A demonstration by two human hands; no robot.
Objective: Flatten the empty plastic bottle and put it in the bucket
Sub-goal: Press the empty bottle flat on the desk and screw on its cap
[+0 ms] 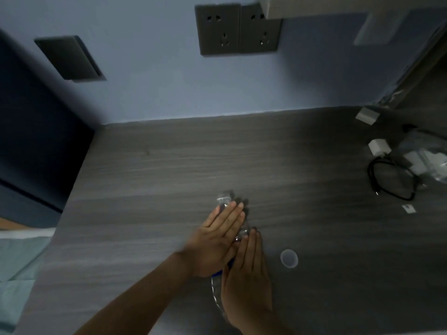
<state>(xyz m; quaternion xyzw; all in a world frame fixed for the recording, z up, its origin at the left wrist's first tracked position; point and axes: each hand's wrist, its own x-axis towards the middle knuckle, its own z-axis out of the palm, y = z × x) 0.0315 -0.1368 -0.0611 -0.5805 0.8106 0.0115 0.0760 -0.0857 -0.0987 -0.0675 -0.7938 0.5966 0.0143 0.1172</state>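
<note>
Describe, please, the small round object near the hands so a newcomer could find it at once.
Start at the grey wood-grain table and find the right hand pressing on the clear bottle. Just right of that hand lies the pale round cap, the only circular thing; the white adapters and black cable lie farther right.

clear plastic bottle (216, 290), blue label, kinda crumpled, lying on its side on grey table (145, 177), just left of loose cap (289, 258)
</note>
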